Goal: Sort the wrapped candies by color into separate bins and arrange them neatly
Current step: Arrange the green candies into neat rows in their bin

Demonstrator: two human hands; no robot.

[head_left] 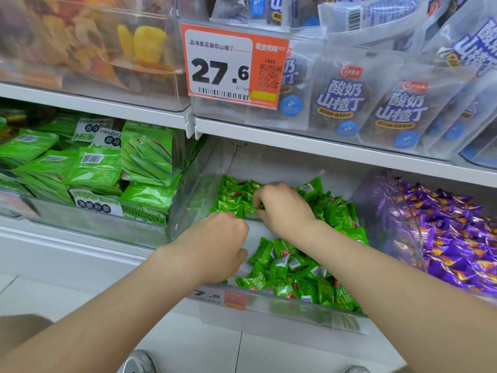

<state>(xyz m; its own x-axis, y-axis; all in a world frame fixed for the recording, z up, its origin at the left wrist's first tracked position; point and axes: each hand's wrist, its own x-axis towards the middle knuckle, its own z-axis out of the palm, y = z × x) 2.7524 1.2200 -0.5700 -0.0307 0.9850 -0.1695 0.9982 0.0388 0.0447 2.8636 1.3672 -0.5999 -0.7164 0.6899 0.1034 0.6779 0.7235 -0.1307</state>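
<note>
White shelf board (336,149) runs just above grip. Orange price tag (234,65), "27.6", hangs higher, up-left of grip. White tiled floor (204,345) below grip, thin grout lines. Bright, even light.

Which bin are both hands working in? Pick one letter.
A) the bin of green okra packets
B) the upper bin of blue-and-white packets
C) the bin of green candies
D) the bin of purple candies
C: the left hand and the right hand are both in among the green candies in the middle clear bin, while the purple candies lie in the next bin to the right.
</note>
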